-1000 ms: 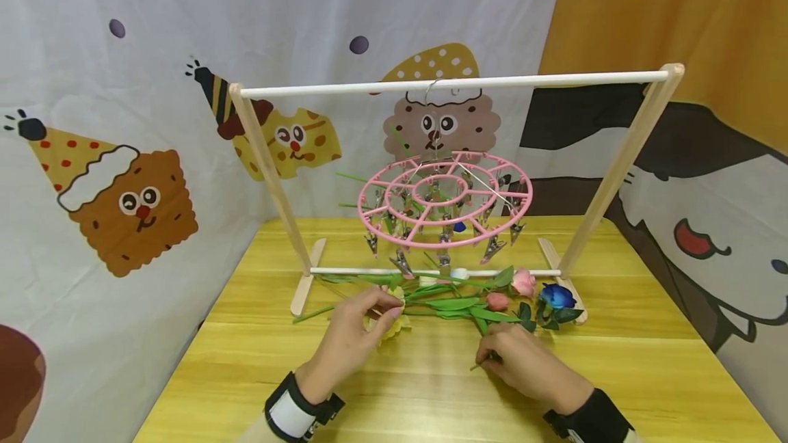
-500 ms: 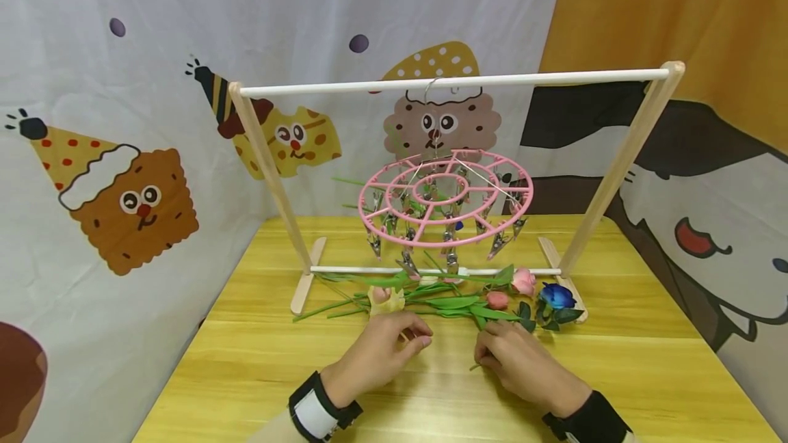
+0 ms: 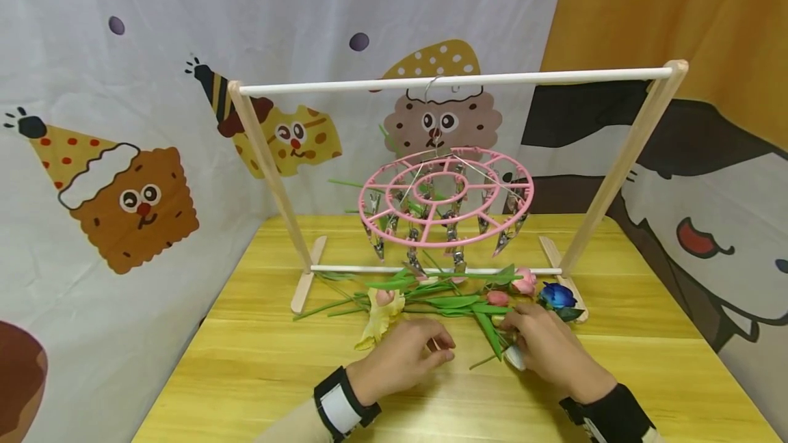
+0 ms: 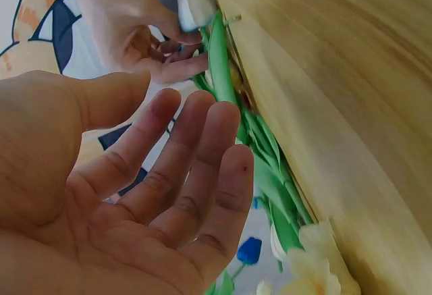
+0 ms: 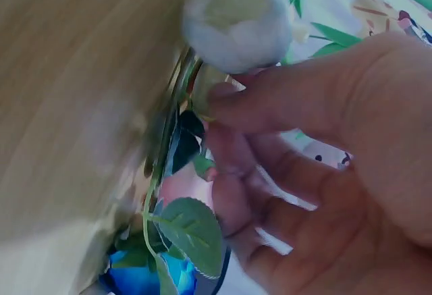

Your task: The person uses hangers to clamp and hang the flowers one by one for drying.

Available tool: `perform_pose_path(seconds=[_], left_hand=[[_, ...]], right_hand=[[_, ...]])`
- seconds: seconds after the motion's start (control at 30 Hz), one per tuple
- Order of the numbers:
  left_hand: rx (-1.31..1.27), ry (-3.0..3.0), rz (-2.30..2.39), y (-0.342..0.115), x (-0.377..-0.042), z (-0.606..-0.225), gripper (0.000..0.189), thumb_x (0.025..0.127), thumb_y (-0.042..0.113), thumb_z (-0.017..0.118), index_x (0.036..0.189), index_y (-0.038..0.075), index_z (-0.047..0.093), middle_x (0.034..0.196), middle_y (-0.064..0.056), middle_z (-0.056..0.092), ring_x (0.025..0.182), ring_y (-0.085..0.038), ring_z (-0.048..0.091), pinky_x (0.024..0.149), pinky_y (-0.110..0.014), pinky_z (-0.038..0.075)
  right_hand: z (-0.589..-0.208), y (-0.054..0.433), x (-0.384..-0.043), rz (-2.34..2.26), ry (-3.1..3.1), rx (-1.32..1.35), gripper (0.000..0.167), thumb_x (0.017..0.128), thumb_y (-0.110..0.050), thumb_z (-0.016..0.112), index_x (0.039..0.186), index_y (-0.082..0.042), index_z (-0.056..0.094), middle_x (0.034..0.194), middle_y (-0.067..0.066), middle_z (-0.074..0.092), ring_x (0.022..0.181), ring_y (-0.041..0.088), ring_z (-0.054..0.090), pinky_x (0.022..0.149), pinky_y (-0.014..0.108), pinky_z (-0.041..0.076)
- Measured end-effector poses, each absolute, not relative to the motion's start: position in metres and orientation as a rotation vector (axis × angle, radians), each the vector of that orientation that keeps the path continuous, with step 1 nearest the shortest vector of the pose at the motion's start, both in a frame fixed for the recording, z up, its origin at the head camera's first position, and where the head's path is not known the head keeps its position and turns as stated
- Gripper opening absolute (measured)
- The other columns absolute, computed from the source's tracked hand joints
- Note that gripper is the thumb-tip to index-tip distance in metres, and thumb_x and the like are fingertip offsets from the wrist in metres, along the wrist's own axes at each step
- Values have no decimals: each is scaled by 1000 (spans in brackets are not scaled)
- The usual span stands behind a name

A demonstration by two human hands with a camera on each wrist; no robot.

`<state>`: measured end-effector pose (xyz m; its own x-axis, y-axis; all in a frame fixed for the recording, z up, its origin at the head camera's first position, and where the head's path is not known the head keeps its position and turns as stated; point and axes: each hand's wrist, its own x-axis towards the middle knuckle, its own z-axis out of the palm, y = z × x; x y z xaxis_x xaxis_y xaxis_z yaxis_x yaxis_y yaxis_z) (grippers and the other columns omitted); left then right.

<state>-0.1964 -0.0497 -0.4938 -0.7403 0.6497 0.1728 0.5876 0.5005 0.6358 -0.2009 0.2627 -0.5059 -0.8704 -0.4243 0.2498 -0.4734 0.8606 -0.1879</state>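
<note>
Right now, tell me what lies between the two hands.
The head view shows bare tabletop nearest the left hand, then a green leaf, a thin stem and a white flower beside the right hand.

The bare left hand [image 3: 409, 355] is relaxed, fingers slightly bent and thumb apart, while the bare right hand [image 3: 548, 347] reaches forward, thumb close to forefinger.

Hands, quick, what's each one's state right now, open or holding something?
Left hand: open, holding nothing.
Right hand: close by a white tulip; whether it grips anything can't be told.
</note>
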Motion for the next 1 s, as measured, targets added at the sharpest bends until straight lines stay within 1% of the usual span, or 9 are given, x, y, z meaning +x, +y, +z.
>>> perform_pose_path(seconds=[0.1,0.27,0.37,0.47,0.6,0.7,0.83,0.9,1.0], left_hand=[[1106,2632,1018,-44,-196,-496,13,114,21,80,123,13,84,117,3,86,95,6,74,82,-9,59],[1107,2633,945,-35,-199,-499,18,114,27,80,128,16,83,122,2,87,94,10,73,80,-9,58],[1114,2622,922,-28,-201,-501,20,114,29,80,130,17,82,124,1,86,95,10,72,81,-10,58],[1127,2626,892,-21,-203,-502,22,113,30,82,131,18,82,124,2,86,99,8,74,81,-10,57],[1147,2645,844,-14,-205,-504,24,111,31,85,132,19,82,123,4,86,105,1,78,84,-10,58],[1162,2650,817,-7,-206,-504,27,110,30,86,132,16,82,122,3,86,107,-2,78,88,-11,58],[1158,2653,831,0,-209,-504,24,111,28,85,131,15,82,120,2,86,100,2,75,86,-11,58],[1151,2654,869,3,-210,-504,22,111,25,84,130,13,83,117,2,87,93,6,73,81,-10,57],[1129,2664,949,5,-211,-503,18,114,23,79,127,12,84,112,3,88,82,11,67,73,-9,54]], right_hand=[[-507,267,-202,339,-2856,709,35,84,7,97,98,-24,89,96,-8,74,92,16,73,77,39,64],[-513,270,-204,320,-2825,709,36,85,6,98,86,-28,84,89,-10,71,86,14,71,74,34,64],[-517,271,-205,287,-2806,716,38,83,5,100,83,-28,81,87,-10,68,83,12,68,71,32,61],[-520,271,-204,242,-2813,726,37,83,3,101,84,-28,79,87,-10,66,82,13,66,71,35,59],[-520,271,-201,186,-2836,734,38,83,-1,102,88,-27,75,92,-9,64,87,14,62,74,39,55],[-519,270,-198,161,-2838,733,38,85,-5,102,93,-27,73,96,-9,65,90,14,60,75,37,50],[-515,269,-198,162,-2830,720,35,91,-5,98,100,-27,72,101,-9,69,92,14,60,77,34,43],[-511,268,-199,185,-2831,707,35,95,-2,94,103,-27,71,102,-9,72,94,14,62,78,35,43],[-505,268,-200,249,-2822,691,35,98,0,90,105,-28,70,104,-10,74,99,15,67,81,37,46]])
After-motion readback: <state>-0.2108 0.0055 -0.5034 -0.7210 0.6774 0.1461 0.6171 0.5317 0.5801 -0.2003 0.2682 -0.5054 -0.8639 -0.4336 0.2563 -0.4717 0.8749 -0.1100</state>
